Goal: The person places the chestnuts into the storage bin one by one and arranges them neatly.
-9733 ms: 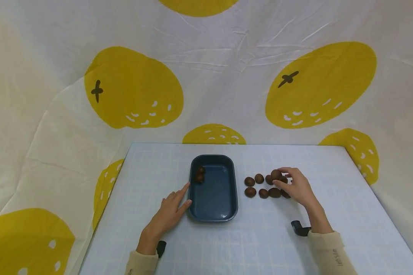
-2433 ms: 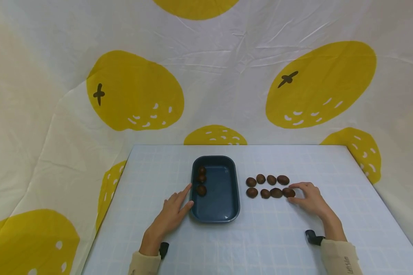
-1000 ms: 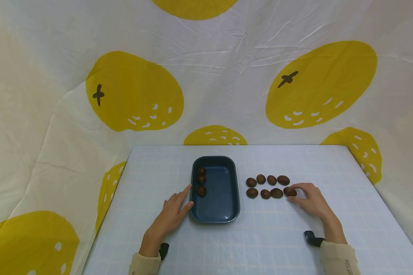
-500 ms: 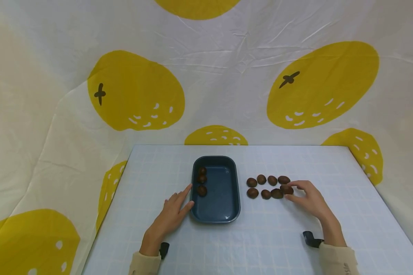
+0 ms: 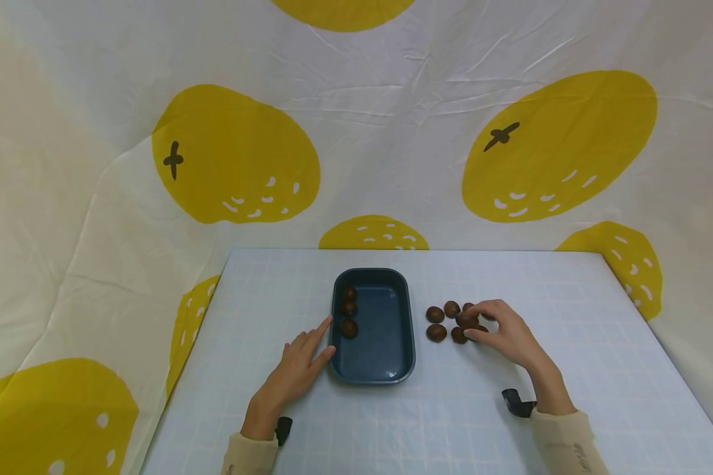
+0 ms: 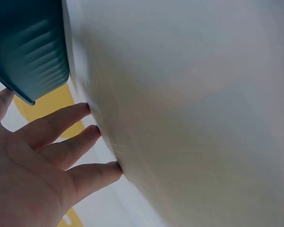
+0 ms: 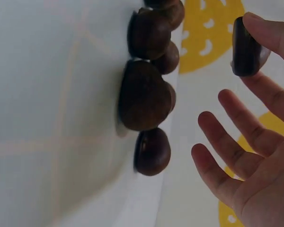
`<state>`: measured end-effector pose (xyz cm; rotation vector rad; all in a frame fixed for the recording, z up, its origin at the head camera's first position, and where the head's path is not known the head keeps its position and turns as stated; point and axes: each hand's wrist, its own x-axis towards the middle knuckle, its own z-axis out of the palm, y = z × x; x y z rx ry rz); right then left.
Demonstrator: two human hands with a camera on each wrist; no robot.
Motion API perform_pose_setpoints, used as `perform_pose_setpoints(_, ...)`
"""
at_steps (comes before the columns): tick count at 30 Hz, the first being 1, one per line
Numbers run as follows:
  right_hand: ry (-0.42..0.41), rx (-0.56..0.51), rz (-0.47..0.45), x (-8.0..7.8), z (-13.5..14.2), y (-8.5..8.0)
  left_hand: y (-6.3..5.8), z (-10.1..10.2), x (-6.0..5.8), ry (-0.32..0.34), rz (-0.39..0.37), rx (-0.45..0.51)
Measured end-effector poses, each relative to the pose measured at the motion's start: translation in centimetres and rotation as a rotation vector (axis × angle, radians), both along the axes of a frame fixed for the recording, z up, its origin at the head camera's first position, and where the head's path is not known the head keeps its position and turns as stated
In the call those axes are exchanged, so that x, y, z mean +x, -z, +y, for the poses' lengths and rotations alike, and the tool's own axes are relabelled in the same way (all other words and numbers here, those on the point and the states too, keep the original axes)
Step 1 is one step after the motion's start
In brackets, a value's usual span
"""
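Between thumb and index finger, my right hand (image 5: 507, 334) pinches a brown chestnut (image 7: 246, 46), lifted off the table; its other fingers are spread apart in the right wrist view. Beneath and left of it, several more chestnuts (image 5: 436, 332) lie in two rows on the table, partly covered by the hand in the head view. My left hand (image 5: 295, 366) rests with extended fingers against the left side of a dark blue tray (image 5: 377, 353). In the left wrist view, a fingertip touches the tray's rim and the others reach to the table. Three chestnuts (image 5: 348, 328) line the tray's left side.
A white table (image 5: 356, 429) with a faint grid bears everything. Behind it hangs a pale cloth (image 5: 386, 152) printed with big yellow fruits. A dark wrist camera (image 5: 517, 404) sticks out beside the right wrist.
The right hand has picked up the chestnut at the right end of the near row and carried it leftward over the others. Earlier, a third chestnut was added to the tray. The left hand stays put.
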<state>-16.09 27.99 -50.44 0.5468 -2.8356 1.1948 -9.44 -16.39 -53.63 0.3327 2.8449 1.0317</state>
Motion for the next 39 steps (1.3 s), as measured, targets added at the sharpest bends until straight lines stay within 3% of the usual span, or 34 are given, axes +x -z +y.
perform_pose_setpoints(27, -0.285, -0.019, 0.044, -2.8, -10.3, -3.8, -0.1, 0.0, 0.1, 0.003, -0.010, 0.014)
perform_pose_setpoints(39, -0.380, 0.059, 0.056, -3.4, -15.2, -5.4, -0.3, 0.0, 0.1, 0.001, -0.025, 0.009)
